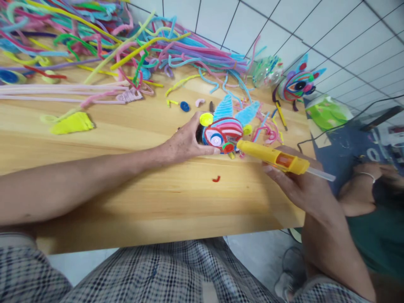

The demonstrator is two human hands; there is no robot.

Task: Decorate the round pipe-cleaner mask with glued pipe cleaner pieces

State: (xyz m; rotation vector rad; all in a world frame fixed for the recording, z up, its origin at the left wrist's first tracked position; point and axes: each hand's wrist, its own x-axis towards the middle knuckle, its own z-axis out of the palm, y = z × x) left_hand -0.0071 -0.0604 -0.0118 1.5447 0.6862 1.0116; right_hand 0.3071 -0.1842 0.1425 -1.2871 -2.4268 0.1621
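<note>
My left hand (191, 136) is closed around the left side of a pipe-cleaner animal head (232, 128), with its thumb along the lower edge. The head has blue ears, pink and red stripes, one white-and-blue spiral eye and a red nose ringed in green. In my right hand (299, 179) is a yellow hot glue gun (271, 156), with a clear glue stick poking out of its back end. The gun's nozzle points left, at the head's right eye area, close to the nose; whether it touches cannot be made out. A small red scrap (216, 179) lies in front of the head.
Heaps of coloured pipe cleaners (202, 50) line the tiled wall. A second animal head (298, 84) stands at the back right beside a yellow-handled cutter (280, 115). Yellow felt-like piece (72, 123) lies left. Another person's arm (362, 185) is at the right, past a dark cable (347, 123).
</note>
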